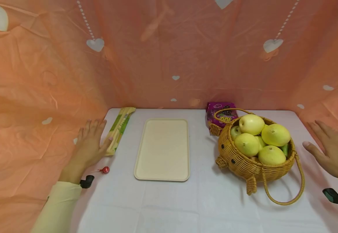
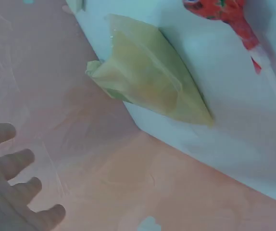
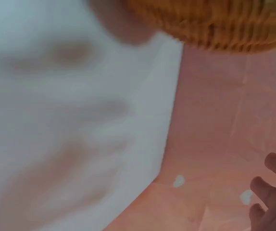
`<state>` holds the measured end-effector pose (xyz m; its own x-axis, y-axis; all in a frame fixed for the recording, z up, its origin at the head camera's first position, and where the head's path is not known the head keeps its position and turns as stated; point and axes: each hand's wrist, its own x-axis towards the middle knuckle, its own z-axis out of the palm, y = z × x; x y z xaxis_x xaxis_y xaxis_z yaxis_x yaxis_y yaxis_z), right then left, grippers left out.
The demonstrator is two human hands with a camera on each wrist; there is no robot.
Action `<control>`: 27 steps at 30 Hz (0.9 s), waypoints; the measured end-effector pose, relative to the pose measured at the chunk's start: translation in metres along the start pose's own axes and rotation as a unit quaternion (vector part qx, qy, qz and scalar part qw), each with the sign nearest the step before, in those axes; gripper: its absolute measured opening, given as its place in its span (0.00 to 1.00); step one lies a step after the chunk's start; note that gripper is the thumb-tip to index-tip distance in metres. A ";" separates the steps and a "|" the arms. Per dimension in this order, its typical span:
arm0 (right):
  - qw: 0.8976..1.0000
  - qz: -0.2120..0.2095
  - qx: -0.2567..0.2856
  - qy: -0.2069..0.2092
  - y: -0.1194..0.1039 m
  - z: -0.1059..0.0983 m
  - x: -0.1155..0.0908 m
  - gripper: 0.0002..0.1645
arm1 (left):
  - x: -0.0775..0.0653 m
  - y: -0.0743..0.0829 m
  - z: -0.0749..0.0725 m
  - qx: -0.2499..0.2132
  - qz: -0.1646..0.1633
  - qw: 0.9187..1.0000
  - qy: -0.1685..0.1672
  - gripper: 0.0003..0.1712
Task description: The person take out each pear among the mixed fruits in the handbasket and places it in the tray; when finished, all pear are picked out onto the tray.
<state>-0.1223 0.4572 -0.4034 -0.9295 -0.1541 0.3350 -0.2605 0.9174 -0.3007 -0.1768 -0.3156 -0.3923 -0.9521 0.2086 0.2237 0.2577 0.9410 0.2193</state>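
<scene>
Framing the far side and both flanks: orange drape (image 1: 154,61) printed with pale hearts. White surface (image 1: 163,207) meets its far face. Wicker basket (image 1: 244,168) stands right on the surface; beige tray (image 1: 163,149) lies flat at centre. Right hand (image 1: 332,150) beside basket, left hand (image 1: 89,147) beside long packet (image 1: 120,129): each grip released, fingers extended. Purple packet (image 1: 225,113) behind basket; yellow-green fruit (image 1: 275,135) heaped inside; red lollipop (image 1: 106,170) near left wrist.
</scene>
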 end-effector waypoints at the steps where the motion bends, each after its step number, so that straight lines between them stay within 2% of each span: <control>1: 1.000 0.002 0.017 0.005 -0.002 -0.002 -0.001 0.46 | 0.000 -0.001 -0.001 -0.011 0.006 1.000 0.014 0.44; 6: 0.996 0.017 0.083 0.020 -0.017 -0.012 -0.004 0.47 | -0.001 0.000 -0.004 -0.066 0.033 0.995 0.074 0.42; 12: 0.988 0.014 0.150 0.040 -0.035 -0.022 -0.008 0.45 | 0.000 0.003 -0.007 -0.118 0.052 0.986 0.110 0.40; 17: 0.974 0.007 0.225 0.042 -0.043 -0.025 -0.007 0.45 | 0.001 0.012 -0.008 -0.195 0.054 0.968 0.147 0.39; 20: 0.968 0.008 0.248 0.033 -0.044 -0.024 -0.006 0.46 | 0.003 0.019 -0.006 -0.261 0.050 0.950 0.163 0.38; 21: 0.967 0.010 0.254 0.030 -0.044 -0.024 -0.005 0.46 | 0.004 0.021 -0.005 -0.287 0.053 0.942 0.169 0.37; 23: 0.965 0.014 0.260 0.019 -0.044 -0.024 -0.005 0.46 | 0.008 0.025 -0.001 -0.342 0.061 0.921 0.178 0.36; 25: 0.964 0.014 0.266 0.008 -0.044 -0.025 -0.004 0.47 | 0.013 0.029 0.004 -0.404 0.070 0.894 0.179 0.35; 27: 0.962 0.012 0.272 -0.004 -0.045 -0.025 -0.003 0.48 | 0.019 0.033 0.010 -0.451 0.076 0.871 0.178 0.32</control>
<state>-0.1012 0.4260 -0.3684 -0.9382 -0.1406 0.3162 -0.3355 0.5939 -0.7313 -0.1881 -0.2776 -0.3899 -0.8259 0.0654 0.5601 0.5535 0.2833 0.7831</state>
